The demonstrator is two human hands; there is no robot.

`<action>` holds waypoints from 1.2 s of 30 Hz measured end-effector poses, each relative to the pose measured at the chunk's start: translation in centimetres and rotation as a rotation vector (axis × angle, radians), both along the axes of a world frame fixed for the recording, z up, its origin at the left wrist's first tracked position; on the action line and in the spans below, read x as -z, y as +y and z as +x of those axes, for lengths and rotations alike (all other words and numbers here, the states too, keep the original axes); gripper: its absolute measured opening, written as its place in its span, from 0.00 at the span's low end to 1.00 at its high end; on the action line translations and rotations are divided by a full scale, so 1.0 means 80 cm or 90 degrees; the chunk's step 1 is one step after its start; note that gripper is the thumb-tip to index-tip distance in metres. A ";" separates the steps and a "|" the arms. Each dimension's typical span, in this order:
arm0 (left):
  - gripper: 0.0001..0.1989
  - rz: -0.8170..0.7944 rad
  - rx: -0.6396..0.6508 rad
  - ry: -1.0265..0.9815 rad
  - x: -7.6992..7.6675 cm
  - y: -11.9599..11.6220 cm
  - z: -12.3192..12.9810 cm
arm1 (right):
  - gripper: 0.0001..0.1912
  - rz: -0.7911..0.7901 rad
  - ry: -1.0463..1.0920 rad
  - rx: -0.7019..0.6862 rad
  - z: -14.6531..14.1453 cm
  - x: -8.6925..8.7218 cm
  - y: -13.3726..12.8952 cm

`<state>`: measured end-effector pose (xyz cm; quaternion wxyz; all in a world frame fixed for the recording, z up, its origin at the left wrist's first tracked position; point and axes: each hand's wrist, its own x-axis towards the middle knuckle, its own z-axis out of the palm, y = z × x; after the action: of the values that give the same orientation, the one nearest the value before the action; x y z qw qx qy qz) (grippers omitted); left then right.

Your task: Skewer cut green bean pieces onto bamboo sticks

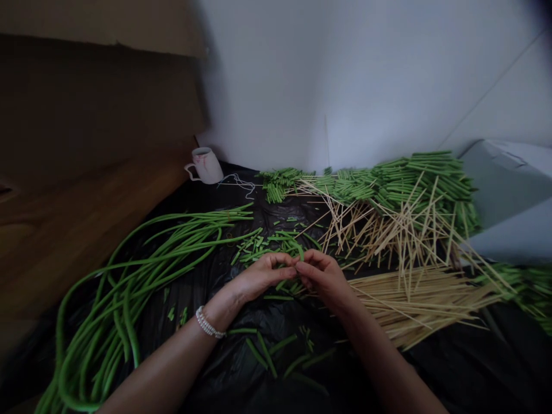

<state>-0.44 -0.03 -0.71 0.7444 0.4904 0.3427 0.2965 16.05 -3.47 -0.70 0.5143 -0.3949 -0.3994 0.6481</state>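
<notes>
My left hand point(269, 272) and my right hand point(318, 270) meet at the middle over a black plastic sheet point(259, 385). Both are closed in a pinch on a green bean point(298, 248), whose curved end rises between the fingertips. A beaded bracelet circles my left wrist. Short cut bean pieces point(254, 247) lie just beyond my hands, and several longer ones point(267, 352) lie nearer. Long whole beans point(129, 282) curve in a loose bundle at the left. To the right lies a pile of thin wooden sticks point(414, 299).
Bean pieces threaded on sticks point(414, 178) are heaped at the back right, with stick ends pointing forward. A white mug point(207, 165) stands at the back left beside a thin string point(239, 182). More green beans point(526, 287) lie at the far right, near a pale box point(509, 195).
</notes>
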 end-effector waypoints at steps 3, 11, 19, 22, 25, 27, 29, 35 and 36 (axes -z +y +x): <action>0.12 -0.068 -0.025 -0.078 0.000 -0.003 0.004 | 0.11 0.051 -0.060 0.043 -0.001 -0.004 0.000; 0.09 -0.259 -0.101 -0.240 -0.004 0.013 -0.008 | 0.10 0.474 -0.451 0.143 -0.019 -0.003 -0.014; 0.10 -0.401 -0.137 -0.379 -0.006 0.027 -0.018 | 0.06 0.498 -0.514 0.161 -0.026 0.005 -0.015; 0.12 -0.371 -0.112 -0.375 -0.005 0.025 -0.017 | 0.04 0.477 -0.536 0.187 -0.022 0.005 -0.012; 0.16 -0.306 -0.088 -0.344 -0.005 0.022 -0.014 | 0.04 0.475 -0.562 0.187 -0.021 0.008 -0.012; 0.21 -0.232 -0.084 -0.292 -0.007 0.017 -0.010 | 0.05 0.472 -0.582 0.183 -0.021 0.009 -0.013; 0.24 -0.122 -0.100 -0.220 -0.010 0.012 -0.005 | 0.08 0.460 -0.598 0.192 -0.020 0.010 -0.013; 0.21 0.230 -0.192 0.040 -0.012 0.019 -0.011 | 0.09 0.437 -0.578 0.213 -0.015 0.006 -0.011; 0.18 0.301 -0.226 0.138 -0.011 0.025 -0.017 | 0.09 0.436 -0.575 0.212 -0.014 0.006 -0.010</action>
<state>-1.83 1.93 0.19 0.5055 0.6112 0.4219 0.4392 14.90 -4.30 -1.17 0.4862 -0.5009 -0.6978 0.1606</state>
